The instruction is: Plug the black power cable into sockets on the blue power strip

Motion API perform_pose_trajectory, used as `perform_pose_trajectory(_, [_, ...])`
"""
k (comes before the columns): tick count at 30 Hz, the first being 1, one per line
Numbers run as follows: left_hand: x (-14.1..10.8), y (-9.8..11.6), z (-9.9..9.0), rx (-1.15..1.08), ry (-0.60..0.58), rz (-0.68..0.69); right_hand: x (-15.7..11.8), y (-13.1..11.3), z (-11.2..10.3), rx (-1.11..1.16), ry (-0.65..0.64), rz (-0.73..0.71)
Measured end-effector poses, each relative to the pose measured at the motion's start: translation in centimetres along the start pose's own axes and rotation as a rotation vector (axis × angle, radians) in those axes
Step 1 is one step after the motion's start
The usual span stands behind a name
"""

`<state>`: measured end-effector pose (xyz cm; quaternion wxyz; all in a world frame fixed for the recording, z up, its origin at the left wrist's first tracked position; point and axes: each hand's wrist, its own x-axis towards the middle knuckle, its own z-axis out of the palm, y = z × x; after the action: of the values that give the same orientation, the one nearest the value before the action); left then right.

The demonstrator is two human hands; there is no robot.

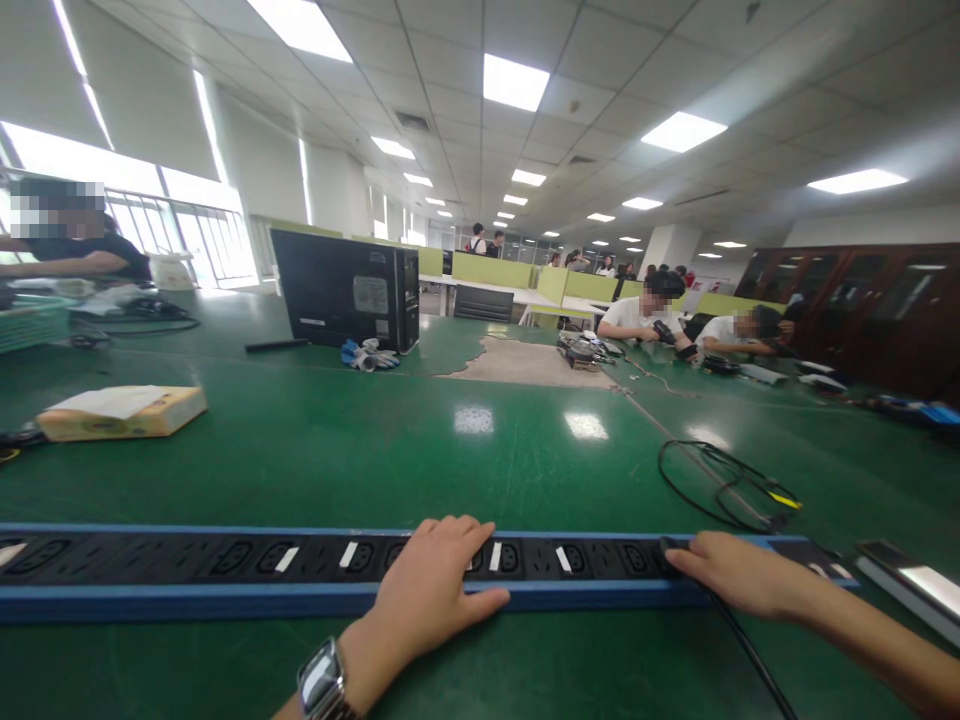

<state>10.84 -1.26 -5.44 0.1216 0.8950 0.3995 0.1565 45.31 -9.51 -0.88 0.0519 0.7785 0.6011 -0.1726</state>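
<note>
I have the blue-edged power strip (pixel 165 598) lying across the near side of the green bench (pixel 337 460). My right hand (pixel 739 572) is clamped on a black plug (pixel 669 544) toward its right end; my left hand (pixel 431 582) rests across it, thumb and fingers apart. I'd brace firmly, keeping the plug square.

The green table (pixel 300 480) (scratched) carries a power strip (pixel 319 562) and computer tower (pixel 337 285).
</note>
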Motion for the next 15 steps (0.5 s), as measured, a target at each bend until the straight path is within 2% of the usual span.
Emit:
perform_pose_trajectory(3, [0.1,0.0,0.1,-0.006,0.0,-0.002,-0.3,-0.4,0.3,-0.149,0.037,0.021])
perform_pose_trajectory(8, [0.2,0.0,0.1,-0.006,0.009,-0.006,-0.2,-0.5,0.8,-0.062,-0.018,0.039])
perform_pose_trajectory(12, [0.2,0.1,-0.2,-0.007,0.0,-0.008,-0.1,0.1,1.3,-0.062,0.066,0.031])
perform_pose_trajectory(15, [0.2,0.1,-0.2,-0.007,-0.003,-0.007,-0.2,0.3,0.2,-0.035,0.128,0.027])
